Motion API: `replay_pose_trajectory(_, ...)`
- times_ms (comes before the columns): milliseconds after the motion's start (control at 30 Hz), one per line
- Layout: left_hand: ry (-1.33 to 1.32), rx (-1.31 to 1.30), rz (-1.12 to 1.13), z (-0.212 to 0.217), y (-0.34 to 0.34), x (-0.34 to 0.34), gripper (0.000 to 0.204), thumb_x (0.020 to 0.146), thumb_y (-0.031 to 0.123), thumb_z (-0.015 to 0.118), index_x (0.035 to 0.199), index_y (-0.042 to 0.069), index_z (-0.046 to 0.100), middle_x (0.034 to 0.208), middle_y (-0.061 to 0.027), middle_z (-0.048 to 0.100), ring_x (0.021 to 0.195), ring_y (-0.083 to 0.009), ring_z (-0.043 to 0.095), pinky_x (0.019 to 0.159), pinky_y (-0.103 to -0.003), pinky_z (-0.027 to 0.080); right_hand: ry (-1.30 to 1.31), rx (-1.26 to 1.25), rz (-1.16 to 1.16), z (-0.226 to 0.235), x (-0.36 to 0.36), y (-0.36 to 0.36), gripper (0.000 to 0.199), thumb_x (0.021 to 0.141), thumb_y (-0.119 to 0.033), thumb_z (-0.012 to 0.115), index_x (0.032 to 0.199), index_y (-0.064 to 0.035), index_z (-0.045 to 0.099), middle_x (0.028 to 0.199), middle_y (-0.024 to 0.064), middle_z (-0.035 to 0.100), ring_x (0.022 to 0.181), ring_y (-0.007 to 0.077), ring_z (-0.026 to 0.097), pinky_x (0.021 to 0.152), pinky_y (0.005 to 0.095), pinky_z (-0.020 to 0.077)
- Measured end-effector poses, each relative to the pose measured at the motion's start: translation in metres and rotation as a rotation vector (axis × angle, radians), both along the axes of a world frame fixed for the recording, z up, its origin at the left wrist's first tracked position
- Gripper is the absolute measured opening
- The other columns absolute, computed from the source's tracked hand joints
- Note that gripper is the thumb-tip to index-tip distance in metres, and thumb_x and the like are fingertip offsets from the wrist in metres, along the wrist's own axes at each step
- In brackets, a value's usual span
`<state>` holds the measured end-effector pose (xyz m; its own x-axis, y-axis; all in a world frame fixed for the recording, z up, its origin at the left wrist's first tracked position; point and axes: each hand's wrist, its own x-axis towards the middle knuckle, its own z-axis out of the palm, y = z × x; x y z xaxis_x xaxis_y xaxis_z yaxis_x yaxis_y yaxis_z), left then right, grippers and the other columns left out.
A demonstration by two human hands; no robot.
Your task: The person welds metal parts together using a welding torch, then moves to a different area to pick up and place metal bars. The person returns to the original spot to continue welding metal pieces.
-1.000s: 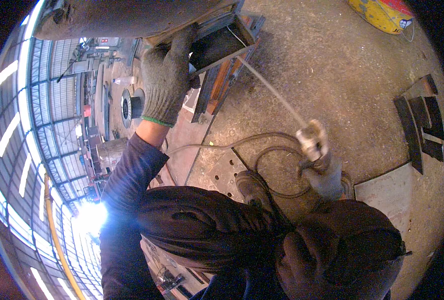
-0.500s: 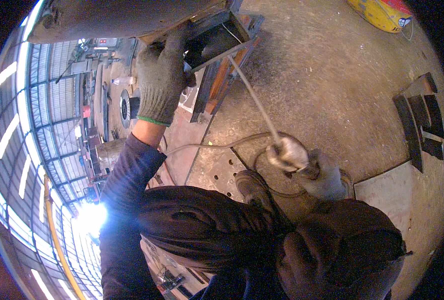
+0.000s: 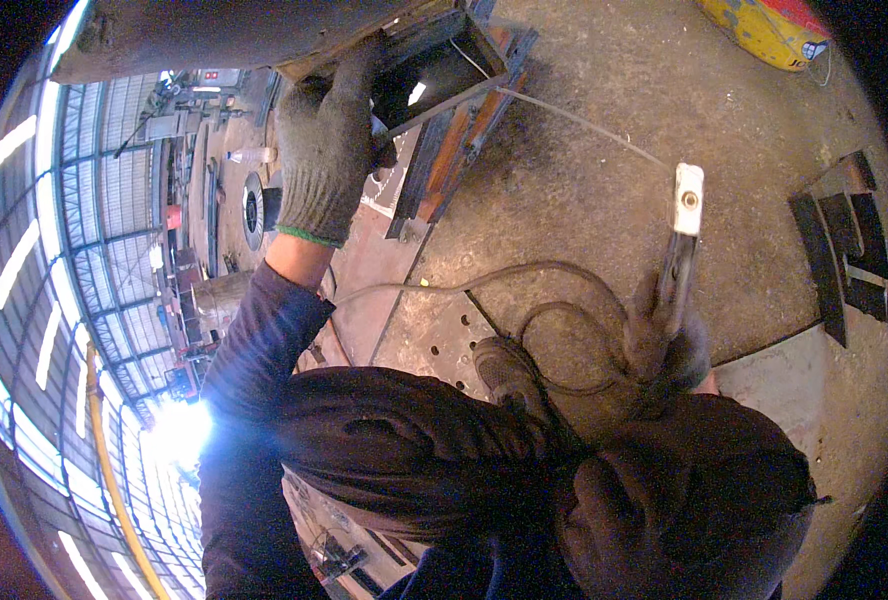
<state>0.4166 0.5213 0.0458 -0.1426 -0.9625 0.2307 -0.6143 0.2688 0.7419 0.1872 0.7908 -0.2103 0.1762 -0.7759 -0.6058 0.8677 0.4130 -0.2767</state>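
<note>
My left hand, in a grey knitted glove with a green cuff, is closed on a welding shield at the top. The shield has a brown curved panel and a framed dark window. Its grip is mostly hidden by the glove. My right hand, also gloved and a little blurred, is closed around an electrode holder with a pale head. From that head a thin welding rod slants up and left to the corner of the window frame. A cable loops on the floor beside the right hand.
Beyond the shield lie steel sections, one orange-brown. Dark curved metal pieces rest on the floor at right. A perforated plate lies near my shoe. A yellow and red container stands at the far right.
My right hand has swung the electrode holder up and to the right, so its head now points away from me. The rod lies flatter. My left hand stays on the shield, nearly still.
</note>
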Motion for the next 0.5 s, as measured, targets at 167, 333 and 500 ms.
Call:
replay_pose_trajectory(167,0.032,0.099,0.130,0.004,0.002,-0.025,0.049,0.096,0.044,0.069,0.096,-0.004,0.068,0.071,-0.0119,0.066,0.044,-0.0178,0.060,0.037,-0.031,0.046,1.360,-0.945,0.369,0.051,-0.023,-0.023,0.030,0.086,-0.033,0.076,0.106,-0.0123,0.066,0.084,0.0109,0.068,0.069,0.0295,0.069,0.060,0.0399,0.0559)
replay_pose_trajectory(333,-0.076,-0.092,-0.015,0.008,-0.005,0.004,0.048,0.095,0.045,0.069,0.095,-0.003,0.068,0.070,-0.0095,0.063,0.047,-0.0183,0.062,0.039,-0.032,0.047,1.197,-0.801,0.515,0.081,-0.010,-0.025,0.035,0.076,-0.020,0.086,0.105,-0.0085,0.070,0.095,0.0134,0.073,0.083,0.0299,0.073,0.071,0.0384,0.0584)
replay_pose_trajectory(500,-0.863,-0.279,0.035,0.047,-0.004,0.021,0.086,0.067,0.006,0.080,0.145,0.017,0.046,0.104,-0.0185,0.073,0.083,-0.0396,0.072,0.068,-0.045,0.058,0.975,-0.269,0.291,0.046,-0.008,-0.009,0.042,0.078,-0.011,0.086,0.114,-0.0020,0.066,0.099,0.0122,0.074,0.090,0.0187,0.072,0.077,0.0360,0.0577)
